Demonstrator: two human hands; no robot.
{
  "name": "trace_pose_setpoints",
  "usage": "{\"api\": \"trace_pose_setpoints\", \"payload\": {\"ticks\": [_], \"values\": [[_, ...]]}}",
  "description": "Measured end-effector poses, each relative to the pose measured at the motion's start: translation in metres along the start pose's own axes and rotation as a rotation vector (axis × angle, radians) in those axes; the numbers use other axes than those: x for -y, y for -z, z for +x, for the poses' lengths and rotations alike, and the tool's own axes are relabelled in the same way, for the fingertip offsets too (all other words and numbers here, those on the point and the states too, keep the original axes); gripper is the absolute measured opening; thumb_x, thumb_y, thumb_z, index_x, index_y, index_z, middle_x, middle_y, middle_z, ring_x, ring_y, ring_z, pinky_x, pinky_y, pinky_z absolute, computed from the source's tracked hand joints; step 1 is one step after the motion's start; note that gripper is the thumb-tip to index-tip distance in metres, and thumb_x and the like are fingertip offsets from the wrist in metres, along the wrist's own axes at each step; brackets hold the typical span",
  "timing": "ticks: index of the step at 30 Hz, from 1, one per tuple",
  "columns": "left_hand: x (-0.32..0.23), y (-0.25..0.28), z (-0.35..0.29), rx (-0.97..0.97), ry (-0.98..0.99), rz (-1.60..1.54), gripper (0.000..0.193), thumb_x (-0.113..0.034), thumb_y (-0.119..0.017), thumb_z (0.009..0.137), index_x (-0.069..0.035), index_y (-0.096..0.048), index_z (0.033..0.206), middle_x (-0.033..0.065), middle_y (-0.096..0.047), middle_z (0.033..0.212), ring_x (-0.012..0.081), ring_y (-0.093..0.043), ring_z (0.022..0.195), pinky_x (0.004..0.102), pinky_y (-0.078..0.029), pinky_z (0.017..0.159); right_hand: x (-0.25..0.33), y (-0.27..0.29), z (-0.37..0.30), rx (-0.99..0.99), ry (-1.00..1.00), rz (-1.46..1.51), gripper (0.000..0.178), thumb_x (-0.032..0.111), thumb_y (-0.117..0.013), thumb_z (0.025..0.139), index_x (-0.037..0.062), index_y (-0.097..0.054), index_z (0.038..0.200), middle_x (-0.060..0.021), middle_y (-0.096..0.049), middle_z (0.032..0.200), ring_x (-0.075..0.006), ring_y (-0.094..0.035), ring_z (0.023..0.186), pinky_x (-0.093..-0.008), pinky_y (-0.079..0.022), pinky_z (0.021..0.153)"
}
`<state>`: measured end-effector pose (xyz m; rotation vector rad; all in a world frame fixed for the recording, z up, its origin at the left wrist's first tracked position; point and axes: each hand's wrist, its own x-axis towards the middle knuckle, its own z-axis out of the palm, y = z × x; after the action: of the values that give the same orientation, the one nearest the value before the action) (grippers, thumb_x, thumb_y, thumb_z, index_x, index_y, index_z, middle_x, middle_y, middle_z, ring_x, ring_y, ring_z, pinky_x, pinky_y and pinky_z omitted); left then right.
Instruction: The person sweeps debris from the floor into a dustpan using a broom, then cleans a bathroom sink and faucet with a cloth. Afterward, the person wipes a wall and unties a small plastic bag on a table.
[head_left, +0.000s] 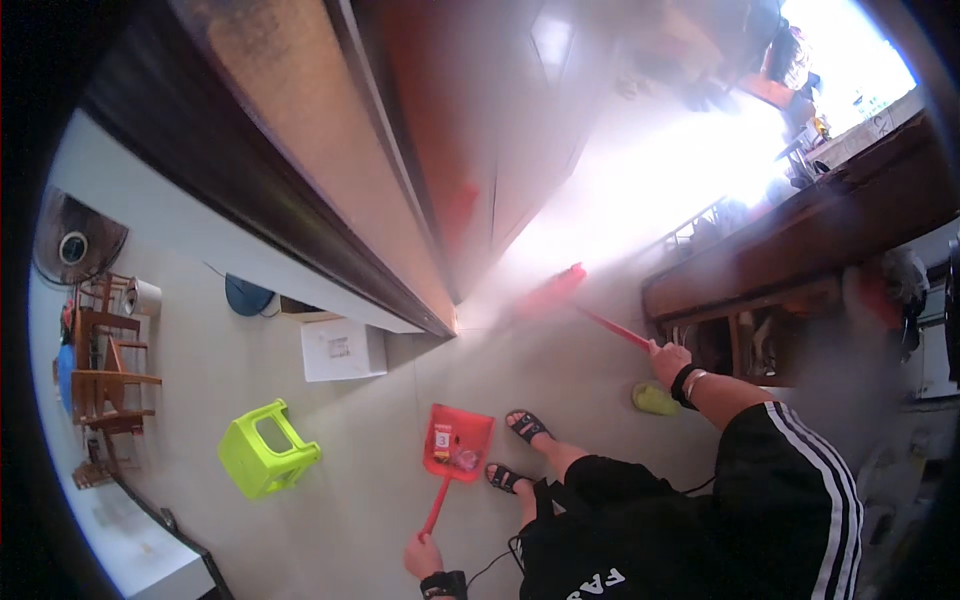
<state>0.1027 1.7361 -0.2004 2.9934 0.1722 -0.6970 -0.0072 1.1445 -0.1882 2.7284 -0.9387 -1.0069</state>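
My left hand [423,556] is closed round the handle of a red dustpan [480,425]. The pan lies on the floor just left of my sandalled feet, and a few small scraps of litter [464,459] rest in it. My right hand [669,362] grips the red handle of a broom [553,294], held out ahead and to the right. Its red bristle head is at the floor near the doorway, blurred by glare, so I cannot tell whether the bristles touch the floor.
A bright green plastic stool [262,452] stands at the left, with a white box [343,350] by the wall end. A brown wooden cabinet [800,265] runs along the right, a green slipper [655,399] below it. Wooden chairs [108,370] and a fan [80,240] are far left.
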Motion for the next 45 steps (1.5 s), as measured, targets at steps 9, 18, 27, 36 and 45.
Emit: {"api": "trace_pose_setpoints", "payload": {"ticks": [9,18,27,36,45], "values": [[-0.010,0.017,-0.009,0.007,0.012,-0.030,0.021,-0.028,-0.058,0.081,-0.012,-0.068,0.091,0.0124,-0.066,0.079,0.0334,-0.063,0.074,0.0449,-0.049,0.066,-0.004,-0.001,-0.063,0.161,-0.046,0.203,0.022,0.015,-0.041,0.090,0.0093,-0.051,0.109,-0.0166,-0.065,0.091,-0.0350,-0.064,0.086,-0.0471,-0.051,0.070],[-0.017,0.017,-0.011,0.018,-0.016,-0.044,0.023,-0.030,-0.058,0.080,-0.013,-0.068,0.092,0.0124,-0.067,0.082,0.0332,-0.063,0.077,0.0452,-0.049,0.068,0.009,-0.018,-0.051,0.143,-0.113,0.269,0.025,0.017,-0.035,0.093,0.0076,-0.053,0.108,-0.0186,-0.064,0.096,-0.0367,-0.062,0.092,-0.0464,-0.050,0.077],[-0.018,0.015,-0.004,0.042,-0.053,-0.044,0.023,-0.029,-0.057,0.081,-0.011,-0.068,0.092,0.0134,-0.067,0.084,0.0335,-0.064,0.079,0.0455,-0.050,0.070,0.060,-0.031,-0.072,0.171,-0.055,0.222,0.037,0.024,-0.028,0.098,0.0018,-0.055,0.111,-0.0186,-0.065,0.094,-0.0348,-0.064,0.090,-0.0464,-0.050,0.078],[-0.017,0.012,-0.002,0.059,-0.038,-0.076,0.024,-0.029,-0.055,0.084,-0.010,-0.067,0.090,0.0148,-0.066,0.083,0.0355,-0.063,0.077,0.0462,-0.049,0.068,0.092,-0.041,-0.164,0.169,0.359,0.050,0.031,0.016,-0.039,0.093,0.0084,-0.048,0.121,-0.0190,-0.062,0.085,-0.0338,-0.064,0.080,-0.0440,-0.052,0.066],[-0.014,0.015,-0.008,0.040,-0.051,-0.289,0.029,-0.034,-0.057,0.083,-0.009,-0.065,0.096,0.0124,-0.067,0.084,0.0319,-0.063,0.084,0.0440,-0.049,0.073,0.072,-0.049,-0.150,0.052,0.471,-0.016,0.024,0.012,-0.047,0.088,0.0111,-0.054,0.111,-0.0171,-0.059,0.089,-0.0340,-0.062,0.083,-0.0424,-0.052,0.069]]}}
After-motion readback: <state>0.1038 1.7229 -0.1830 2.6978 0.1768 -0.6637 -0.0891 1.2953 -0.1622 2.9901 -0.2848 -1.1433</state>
